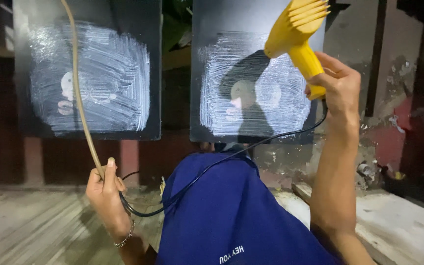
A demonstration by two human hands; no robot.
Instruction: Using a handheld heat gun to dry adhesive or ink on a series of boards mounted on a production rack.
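Observation:
My right hand (pixel 338 84) is raised and grips the handle of a yellow hair dryer (pixel 296 34), whose nozzle points up at the right black board (pixel 256 73). That board carries a patch of white brushed paint, and the dryer's shadow falls on it. My left hand (pixel 105 189) is lower left, closed around a tan cord (pixel 80 98) that rises to the top edge, and around the dryer's black cable (pixel 212 164). The cable loops from that hand across my blue-covered knee (pixel 236 216) up to the dryer.
A second black board (pixel 89 73) with a similar white painted patch leans at the left. Both boards rest against a dark, peeling wall (pixel 393 98). Worn wooden planks (pixel 25 225) form the floor, with a pale slab (pixel 398 225) at lower right.

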